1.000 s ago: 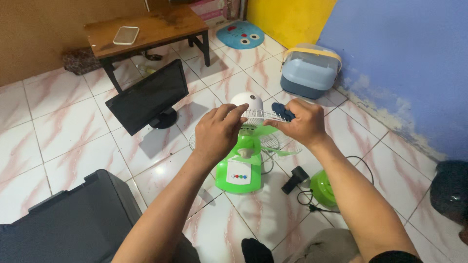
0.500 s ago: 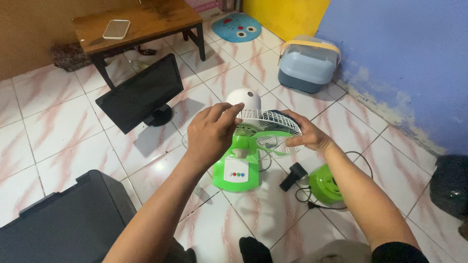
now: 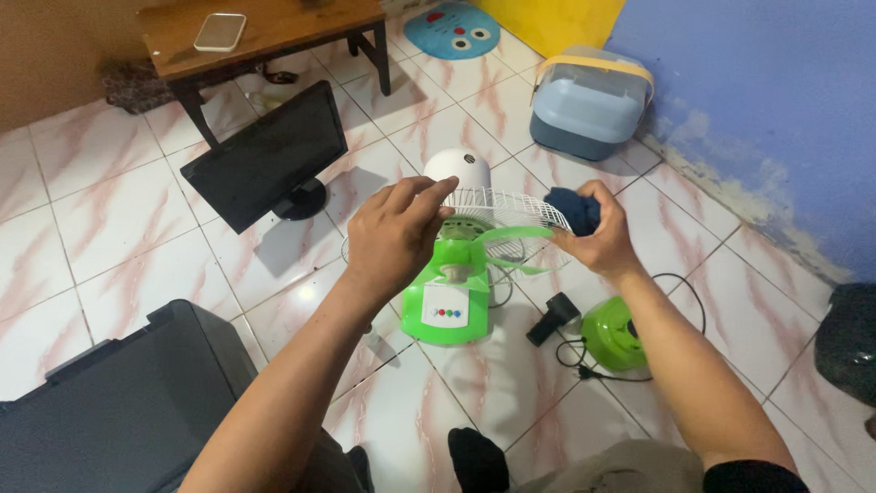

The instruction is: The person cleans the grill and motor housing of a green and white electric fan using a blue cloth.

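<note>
1. Gripping the rim of the white wire grille (image 3: 506, 212), the left hand (image 3: 394, 239) has its fingers (image 3: 422, 194) curled over the near edge, thumb beneath; they look closed on the wires, though the contact itself is partly hidden behind the knuckles.
2. The right hand (image 3: 598, 239) is bunched tight around a dark blue cloth (image 3: 570, 210), which is pressed against the far right edge of the grille.
3. That grille belongs to a small green fan (image 3: 452, 301) that stands on the tiled floor (image 3: 109, 237), between the two hands and just below them. Its translucent green blades (image 3: 511, 246) show under the wires.
4. Handling, as I judge it: the grille is thin wire, light and springy, so it will likely flex or bend if squeezed hard. The outer ring is the stiffest place to hold, as the left hand does now.
5. The fan body looks like light plastic and may tip when the grille is pushed sideways.
6. The cloth is soft and limp, and can snag between the wires.
7. A detached green round part (image 3: 613, 330) with a black cord lies on the floor just right of the fan.
</note>
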